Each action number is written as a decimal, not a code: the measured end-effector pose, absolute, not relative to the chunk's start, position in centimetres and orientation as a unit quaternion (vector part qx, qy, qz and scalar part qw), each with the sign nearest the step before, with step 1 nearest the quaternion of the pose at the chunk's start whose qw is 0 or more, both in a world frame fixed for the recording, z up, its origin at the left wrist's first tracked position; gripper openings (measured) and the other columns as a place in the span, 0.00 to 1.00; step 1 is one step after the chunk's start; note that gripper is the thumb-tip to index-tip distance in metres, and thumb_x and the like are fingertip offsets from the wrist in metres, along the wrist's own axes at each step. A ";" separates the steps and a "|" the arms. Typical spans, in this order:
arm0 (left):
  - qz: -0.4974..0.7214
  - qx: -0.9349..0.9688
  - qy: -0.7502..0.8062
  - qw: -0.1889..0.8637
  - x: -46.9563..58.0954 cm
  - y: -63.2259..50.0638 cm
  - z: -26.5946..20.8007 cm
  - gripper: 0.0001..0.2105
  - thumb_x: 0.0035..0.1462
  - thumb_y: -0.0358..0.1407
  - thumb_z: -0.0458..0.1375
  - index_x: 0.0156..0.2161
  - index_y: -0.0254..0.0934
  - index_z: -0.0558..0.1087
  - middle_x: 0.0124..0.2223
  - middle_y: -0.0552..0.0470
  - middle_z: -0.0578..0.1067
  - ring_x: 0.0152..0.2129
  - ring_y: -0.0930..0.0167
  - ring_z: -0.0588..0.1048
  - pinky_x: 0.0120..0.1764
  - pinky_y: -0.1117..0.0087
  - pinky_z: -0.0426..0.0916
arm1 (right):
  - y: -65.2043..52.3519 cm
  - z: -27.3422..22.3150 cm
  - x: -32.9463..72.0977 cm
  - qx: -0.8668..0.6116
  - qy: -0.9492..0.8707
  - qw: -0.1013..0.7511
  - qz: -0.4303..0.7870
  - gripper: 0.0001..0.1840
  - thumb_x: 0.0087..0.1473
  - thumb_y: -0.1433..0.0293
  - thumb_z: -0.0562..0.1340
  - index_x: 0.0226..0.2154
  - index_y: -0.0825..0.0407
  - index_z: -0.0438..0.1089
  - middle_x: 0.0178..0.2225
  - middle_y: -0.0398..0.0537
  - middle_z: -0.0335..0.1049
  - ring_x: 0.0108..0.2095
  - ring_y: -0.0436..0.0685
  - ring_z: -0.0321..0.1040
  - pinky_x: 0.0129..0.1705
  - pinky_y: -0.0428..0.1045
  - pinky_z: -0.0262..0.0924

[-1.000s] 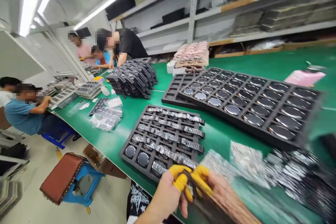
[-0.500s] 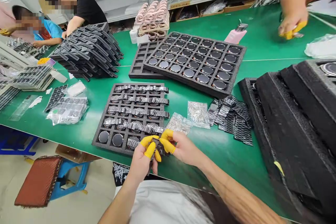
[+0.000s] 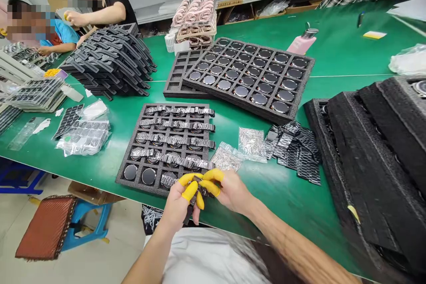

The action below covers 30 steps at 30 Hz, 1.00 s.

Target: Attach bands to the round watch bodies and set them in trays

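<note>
My left hand, with yellow finger cots, pinches a black metal watch band at the table's front edge. My right hand, also in yellow cots, closes its thumb and finger on the band's upper end. Fingers hide most of the piece between them. Just behind my hands lies a foam tray of round watches, several with black link bands laid across. Two bags of small metal pins lie right of the tray, beside a pile of loose black bands.
A larger foam tray of round watch heads overlaps another tray behind. Stacked foam trays fill the right side. Black straps are piled at left, near two people. A pink bottle stands at the back; a stool is lower left.
My hands stay together on the band, which now shows more below my left fingers. A co-worker's hand at the upper right has left the table, and the co-worker at upper left has raised an arm.
</note>
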State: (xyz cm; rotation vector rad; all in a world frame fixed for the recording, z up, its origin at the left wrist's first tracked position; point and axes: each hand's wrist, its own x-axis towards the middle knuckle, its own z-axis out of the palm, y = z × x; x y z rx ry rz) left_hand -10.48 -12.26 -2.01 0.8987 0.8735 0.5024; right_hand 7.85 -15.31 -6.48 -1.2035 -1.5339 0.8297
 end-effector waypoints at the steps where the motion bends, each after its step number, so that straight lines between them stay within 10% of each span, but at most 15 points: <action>1: 0.225 0.403 0.386 0.799 -10.6 -12.3 -2.0 0.29 0.61 0.52 0.64 0.59 0.32 0.72 0.18 0.60 0.72 0.07 0.76 0.65 0.11 0.80 0.55 | -15.4 -6.8 7.8 -0.497 -0.639 0.499 0.309 0.22 0.70 0.51 0.59 0.32 0.49 0.71 0.24 0.45 0.68 0.23 0.52 0.61 0.28 0.49 0.56; 8: 0.146 0.280 0.266 0.911 -11.5 -12.7 -2.8 0.29 0.62 0.56 0.59 0.52 0.29 0.78 0.20 0.54 0.74 0.05 0.78 0.57 0.09 0.76 0.55 | -15.0 -6.0 8.4 -0.403 -0.657 0.561 0.303 0.27 0.62 0.43 0.65 0.48 0.47 0.77 0.50 0.58 0.71 0.46 0.62 0.70 0.43 0.55 0.69; 12: 0.138 0.404 0.259 0.866 -12.0 -12.0 -2.0 0.41 0.63 0.67 0.47 0.53 0.28 0.78 0.34 0.40 0.81 0.18 0.68 0.76 0.21 0.68 0.72 | -14.9 -3.8 9.0 -0.273 -0.676 0.571 0.377 0.17 0.69 0.50 0.61 0.42 0.43 0.79 0.51 0.54 0.73 0.56 0.63 0.68 0.57 0.61 0.65; 16: 0.181 0.755 0.406 0.482 -17.0 -8.7 -0.2 0.24 0.68 0.52 0.56 0.60 0.40 0.75 0.59 0.41 0.77 0.53 0.59 0.77 0.58 0.55 0.73 | -15.4 -2.2 10.4 -0.284 -0.529 0.634 0.488 0.23 0.62 0.44 0.66 0.32 0.45 0.72 0.33 0.49 0.76 0.42 0.63 0.75 0.46 0.62 0.69; 20: 0.062 0.876 0.470 0.089 -22.7 -5.6 0.9 0.16 0.69 0.36 0.54 0.58 0.37 0.75 0.56 0.40 0.76 0.55 0.56 0.72 0.60 0.50 0.70 | -15.7 -1.8 12.2 -0.307 -0.354 0.711 0.524 0.24 0.56 0.44 0.71 0.29 0.44 0.68 0.21 0.41 0.67 0.22 0.55 0.67 0.28 0.54 0.63; 30: -0.205 0.911 0.351 -0.068 -20.5 -3.5 2.8 0.07 0.63 0.29 0.57 0.40 0.30 0.78 0.42 0.37 0.78 0.45 0.53 0.74 0.47 0.54 0.71 | -15.3 -2.9 12.9 -0.363 -0.256 0.701 0.557 0.19 0.61 0.49 0.69 0.29 0.45 0.71 0.24 0.45 0.66 0.16 0.52 0.60 0.16 0.50 0.48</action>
